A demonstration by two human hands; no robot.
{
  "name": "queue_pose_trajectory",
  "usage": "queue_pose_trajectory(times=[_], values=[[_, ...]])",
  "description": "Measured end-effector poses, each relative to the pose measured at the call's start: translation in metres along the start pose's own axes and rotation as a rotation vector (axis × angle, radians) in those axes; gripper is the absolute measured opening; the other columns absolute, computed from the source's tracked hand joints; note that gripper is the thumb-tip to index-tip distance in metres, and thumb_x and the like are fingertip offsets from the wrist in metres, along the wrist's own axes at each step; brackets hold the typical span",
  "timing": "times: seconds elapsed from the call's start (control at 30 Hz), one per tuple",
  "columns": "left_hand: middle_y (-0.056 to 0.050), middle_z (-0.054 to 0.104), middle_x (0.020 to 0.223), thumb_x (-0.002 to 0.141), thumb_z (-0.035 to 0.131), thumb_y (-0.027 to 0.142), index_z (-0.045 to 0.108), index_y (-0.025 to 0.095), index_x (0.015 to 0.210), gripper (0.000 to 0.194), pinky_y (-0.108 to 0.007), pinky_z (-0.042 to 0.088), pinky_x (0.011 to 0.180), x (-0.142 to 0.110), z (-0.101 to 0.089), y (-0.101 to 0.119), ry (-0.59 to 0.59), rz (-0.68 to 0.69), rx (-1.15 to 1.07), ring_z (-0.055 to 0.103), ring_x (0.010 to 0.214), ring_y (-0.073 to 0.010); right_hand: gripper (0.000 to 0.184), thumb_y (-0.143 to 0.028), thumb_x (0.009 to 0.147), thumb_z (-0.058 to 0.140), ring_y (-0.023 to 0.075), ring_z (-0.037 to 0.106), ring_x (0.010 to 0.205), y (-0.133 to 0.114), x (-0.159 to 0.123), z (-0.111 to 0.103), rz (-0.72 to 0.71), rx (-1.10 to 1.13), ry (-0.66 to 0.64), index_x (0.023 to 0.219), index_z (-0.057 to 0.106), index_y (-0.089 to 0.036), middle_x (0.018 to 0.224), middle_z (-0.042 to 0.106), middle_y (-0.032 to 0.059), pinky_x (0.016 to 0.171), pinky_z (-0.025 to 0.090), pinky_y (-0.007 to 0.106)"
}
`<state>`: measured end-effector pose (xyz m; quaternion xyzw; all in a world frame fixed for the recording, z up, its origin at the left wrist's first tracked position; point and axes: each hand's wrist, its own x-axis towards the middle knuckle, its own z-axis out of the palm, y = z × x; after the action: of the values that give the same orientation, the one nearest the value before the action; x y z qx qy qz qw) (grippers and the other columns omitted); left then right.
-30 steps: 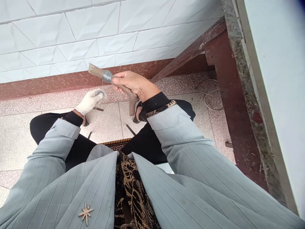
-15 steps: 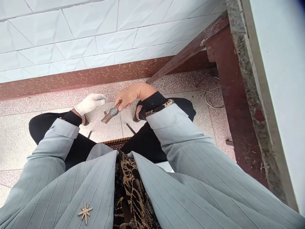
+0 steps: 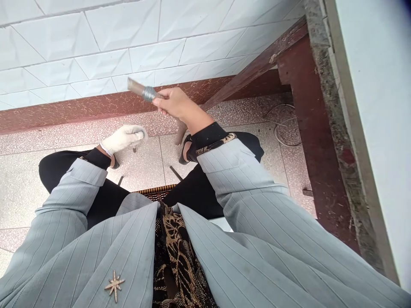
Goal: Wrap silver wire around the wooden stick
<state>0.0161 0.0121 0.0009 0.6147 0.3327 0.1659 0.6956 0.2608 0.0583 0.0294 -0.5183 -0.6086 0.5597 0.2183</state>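
My bare right hand (image 3: pixel 176 105) is raised in front of the red skirting, closed around a brown wooden stick (image 3: pixel 136 87) that has a band of grey wire (image 3: pixel 148 93) wound round it. The stick's lower end (image 3: pixel 180 136) shows below my wrist. My left hand (image 3: pixel 123 137), in a white knit glove, rests low on the speckled floor tiles with its fingers curled together. A small dark piece (image 3: pixel 135 149) pokes out under the glove; I cannot tell what it is.
Two thin dark nails (image 3: pixel 176 173) lie on the floor (image 3: pixel 144 167) between my knees. Loops of pale wire (image 3: pixel 284 134) lie at the right. A dark red wooden frame (image 3: pixel 308 128) and a slanted beam (image 3: pixel 250 70) stand to the right, below the white tiled wall (image 3: pixel 96 42).
My right hand swung the wire-wrapped stick down to the floor beside the gloved hand, then lifted it again to about its first height. The left hand stayed put.
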Motion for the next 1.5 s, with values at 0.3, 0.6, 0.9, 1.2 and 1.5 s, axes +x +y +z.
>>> queue_pose_trajectory(times=[0.3,0.6,0.9,1.2,1.5], values=[[0.004,0.046,0.057,0.089,0.071,0.032,0.071,0.014,0.083,0.019,-0.020,0.027,0.047,-0.005,-0.006,0.004,0.082,-0.037,0.078,0.036,0.048,-0.0061,0.022,-0.028,0.097,0.071,0.0232,0.067,0.090,-0.010,-0.010,0.009,0.086,-0.974,-0.287,0.113,0.083,-0.019,0.099,0.076,0.0085,0.072,0.042,0.033],[0.007,0.042,0.052,0.088,0.071,0.037,0.067,0.015,0.082,0.023,-0.022,0.028,0.048,0.002,-0.016,-0.004,0.284,0.038,0.059,0.034,0.046,-0.0067,0.015,-0.014,0.093,0.073,0.0081,0.053,0.064,-0.018,-0.021,-0.010,-0.083,-0.251,-0.752,0.107,0.078,-0.011,0.073,0.064,-0.0043,0.065,0.040,0.022],[0.006,0.042,0.051,0.092,0.075,0.049,0.071,0.014,0.084,0.036,-0.021,0.027,0.046,0.000,-0.008,-0.003,0.121,0.024,-0.001,0.033,0.044,-0.0063,0.023,-0.019,0.105,0.061,0.0118,0.048,0.063,-0.016,-0.015,-0.015,0.043,0.048,0.154,0.082,0.057,-0.017,0.074,0.057,0.0016,0.060,0.039,0.026],[0.004,0.046,0.054,0.086,0.078,0.039,0.072,0.013,0.080,0.028,-0.021,0.025,0.045,-0.005,-0.012,0.004,0.059,-0.027,0.003,0.034,0.046,-0.0058,0.015,-0.028,0.092,0.075,0.0221,0.063,0.081,-0.010,-0.008,0.000,0.085,-0.836,-0.266,0.100,0.082,-0.017,0.081,0.068,0.0062,0.069,0.039,0.034],[0.004,0.044,0.052,0.086,0.070,0.030,0.071,0.013,0.079,0.018,-0.022,0.023,0.044,-0.005,-0.019,0.007,0.189,0.022,0.037,0.032,0.043,-0.0058,0.011,-0.017,0.094,0.073,0.0124,0.056,0.060,-0.018,-0.017,0.008,0.103,-0.689,-0.633,0.101,0.080,-0.014,0.060,0.058,-0.0027,0.063,0.038,0.026]])
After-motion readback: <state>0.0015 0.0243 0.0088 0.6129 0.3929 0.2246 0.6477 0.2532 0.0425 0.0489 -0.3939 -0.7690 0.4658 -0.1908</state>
